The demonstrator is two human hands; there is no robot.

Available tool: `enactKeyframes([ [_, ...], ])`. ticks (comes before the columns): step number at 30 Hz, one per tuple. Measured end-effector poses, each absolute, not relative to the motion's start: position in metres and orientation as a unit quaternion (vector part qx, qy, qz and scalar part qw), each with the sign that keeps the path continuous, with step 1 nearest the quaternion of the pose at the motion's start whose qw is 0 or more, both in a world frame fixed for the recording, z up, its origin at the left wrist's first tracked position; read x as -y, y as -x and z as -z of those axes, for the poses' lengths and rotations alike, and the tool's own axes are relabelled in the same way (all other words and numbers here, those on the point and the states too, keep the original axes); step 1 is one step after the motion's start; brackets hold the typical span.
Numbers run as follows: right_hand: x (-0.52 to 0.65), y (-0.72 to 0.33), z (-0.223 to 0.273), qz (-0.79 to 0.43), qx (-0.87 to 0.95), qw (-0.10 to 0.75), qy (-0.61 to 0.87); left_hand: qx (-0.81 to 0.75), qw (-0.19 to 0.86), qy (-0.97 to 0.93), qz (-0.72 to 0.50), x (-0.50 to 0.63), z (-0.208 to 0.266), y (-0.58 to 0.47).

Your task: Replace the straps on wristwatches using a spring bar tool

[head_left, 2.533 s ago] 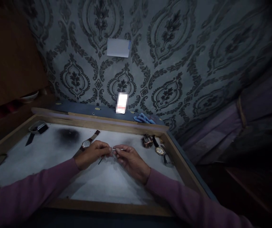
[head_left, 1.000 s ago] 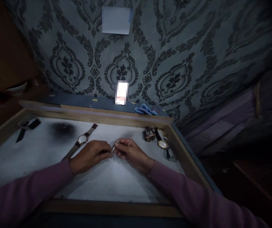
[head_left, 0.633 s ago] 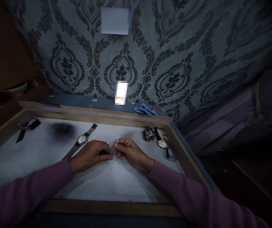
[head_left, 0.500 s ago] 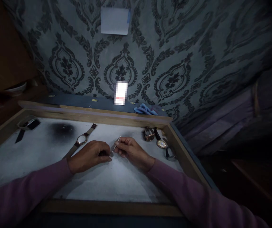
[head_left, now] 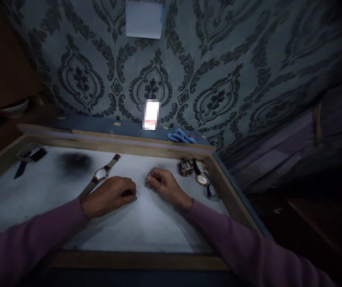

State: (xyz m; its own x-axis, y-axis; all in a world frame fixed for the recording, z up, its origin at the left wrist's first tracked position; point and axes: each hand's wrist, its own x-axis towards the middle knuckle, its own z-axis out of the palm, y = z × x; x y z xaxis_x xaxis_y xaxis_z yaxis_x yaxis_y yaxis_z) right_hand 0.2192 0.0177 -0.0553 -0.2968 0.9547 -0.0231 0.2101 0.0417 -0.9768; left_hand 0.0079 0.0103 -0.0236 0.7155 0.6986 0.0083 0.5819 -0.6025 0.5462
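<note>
My left hand point(head_left: 111, 196) rests on the white work surface with its fingers curled toward the thumb; whatever may be between them is too small or hidden to see. Just left of it lies a wristwatch point(head_left: 101, 174) with a pale dial and a brown strap, its lower strap end passing behind my left wrist. To the right, apart from the left hand, my right hand point(head_left: 166, 186) is closed in a pinch. Its fingers hold a slim, shiny metal tool point(head_left: 147, 181), mostly hidden by them and blurred.
A wooden rim point(head_left: 120, 146) borders the work surface. At its right lie a gold-cased watch point(head_left: 201, 180), a dark bracelet-like watch point(head_left: 186, 167) and another black watch point(head_left: 212, 192). A black-strapped watch point(head_left: 37, 154) is at far left. Behind the rim are a blue cloth point(head_left: 182, 136) and a bright blurred panel point(head_left: 151, 114).
My hands have drawn slightly apart, the left shifting a little left. The metal tool in my right hand has turned and now shows less. The whole view has shifted slightly.
</note>
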Motion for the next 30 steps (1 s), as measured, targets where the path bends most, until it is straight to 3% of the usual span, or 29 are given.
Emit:
enactKeyframes([
  [11,-0.003,-0.223,0.048,-0.224,0.847,0.281,0.392,-0.353,0.274,-0.885,-0.133,-0.011,0.026,-0.006],
  [18,-0.002,-0.219,0.051,-0.23,0.837,0.303,0.392,-0.375,0.313,-0.86,-0.147,-0.009,0.022,-0.007],
  [23,-0.001,-0.219,0.05,-0.245,0.824,0.311,0.405,-0.405,0.398,-0.787,-0.243,-0.006,0.014,-0.018],
  [30,-0.001,-0.22,0.052,-0.217,0.837,0.307,0.397,-0.392,0.351,-0.793,-0.308,-0.007,0.018,-0.038],
])
